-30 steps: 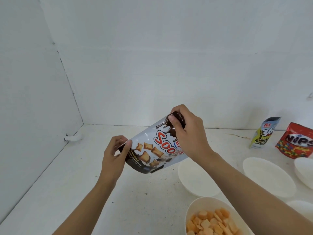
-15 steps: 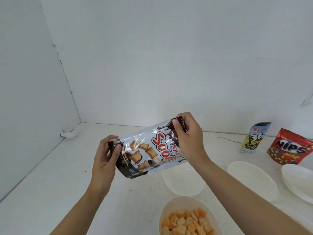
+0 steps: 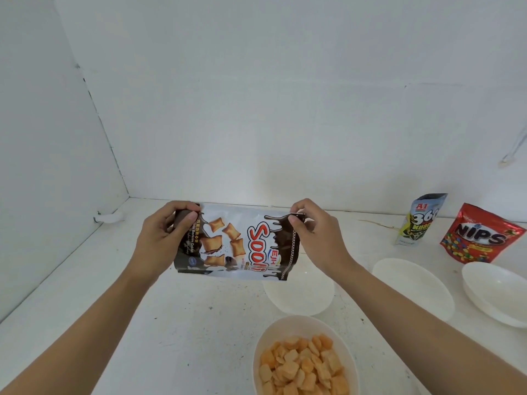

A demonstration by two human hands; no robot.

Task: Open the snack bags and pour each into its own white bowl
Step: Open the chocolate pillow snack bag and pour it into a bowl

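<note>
We hold the snack bag [image 3: 239,242] sideways in the air above the white table [image 3: 85,295], our left hand [image 3: 162,238] gripping its left end and our right hand [image 3: 316,238] pinching its right end, over an empty bowl [image 3: 302,295] just beyond the bowl of orange snacks [image 3: 305,357].

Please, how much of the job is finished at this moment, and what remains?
Done: one white bowl holds orange snacks. In hand: left hand and right hand grip the Sooji bag sideways by its ends; it looks unopened. Left: open and pour it, then the A1 bag and the NIPS bag, both standing by the wall. Three empty bowls wait.
</note>
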